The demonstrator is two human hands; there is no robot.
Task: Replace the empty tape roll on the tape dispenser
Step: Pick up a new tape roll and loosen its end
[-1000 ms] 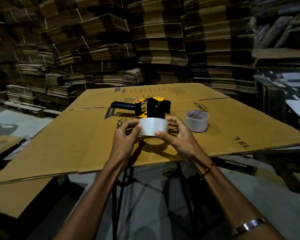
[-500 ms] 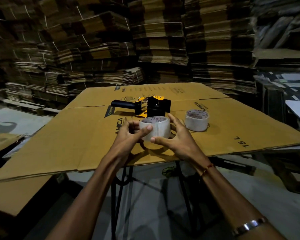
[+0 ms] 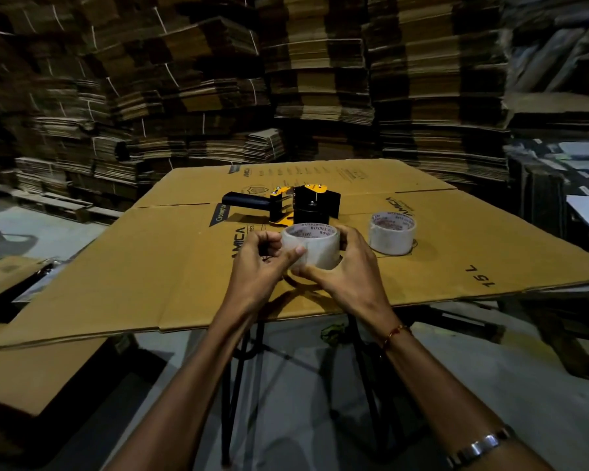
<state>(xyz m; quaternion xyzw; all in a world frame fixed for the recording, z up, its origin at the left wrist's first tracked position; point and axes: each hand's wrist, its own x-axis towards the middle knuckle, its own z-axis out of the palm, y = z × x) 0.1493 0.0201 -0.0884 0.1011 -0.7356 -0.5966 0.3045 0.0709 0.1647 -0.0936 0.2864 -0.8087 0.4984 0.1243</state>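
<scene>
A clear tape roll [image 3: 315, 246] with a printed white core is held a little above the cardboard sheet, tilted so its open core faces me. My left hand [image 3: 261, 263] presses its thumb on the roll's left side. My right hand [image 3: 347, 266] wraps the roll's right side and underside. Just behind the roll lies a black and yellow tape dispenser [image 3: 296, 203] on its side, handle pointing left. A second tape roll [image 3: 392, 234] stands flat on the cardboard to the right.
A large flattened cardboard box [image 3: 150, 266] covers a folding table with black legs [image 3: 238, 385]. Tall stacks of flattened cartons [image 3: 320, 79] fill the background. More cardboard [image 3: 31, 372] lies low at the left.
The roll has been turned from side-on to core tilted toward me. My left thumb has shifted across its outer face, and my right fingers have closed round it.
</scene>
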